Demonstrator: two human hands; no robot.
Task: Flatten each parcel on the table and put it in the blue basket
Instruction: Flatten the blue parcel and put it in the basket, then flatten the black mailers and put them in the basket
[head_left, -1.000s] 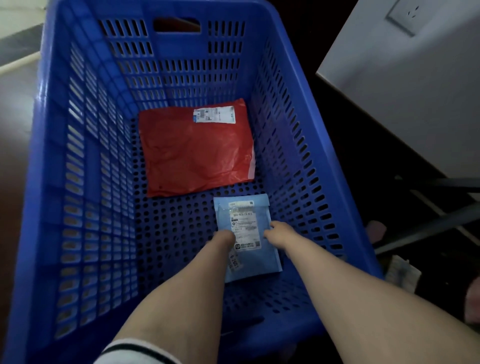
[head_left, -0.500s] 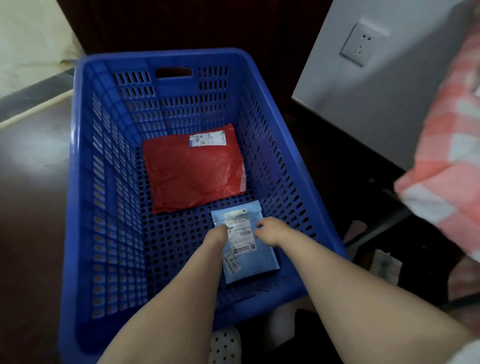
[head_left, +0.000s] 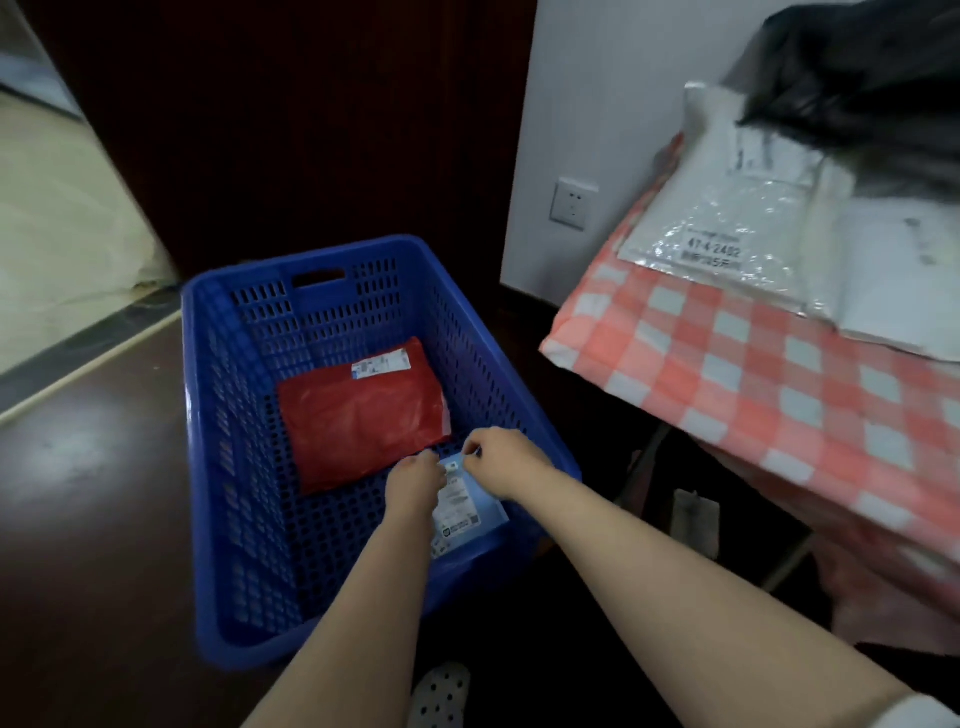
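My left hand (head_left: 415, 480) and right hand (head_left: 501, 460) pinch the blue parcel's (head_left: 470, 514) far edge to lay it flat at the red parcel's (head_left: 363, 410) five o'clock.

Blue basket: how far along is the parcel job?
Done: red plastic parcel lies flat in the blue plastic basket. In hand: small light blue parcel, already inside; right hand pinches its far edge, left hand touches it. Left: white plastic parcels and a black bag on the checked table.
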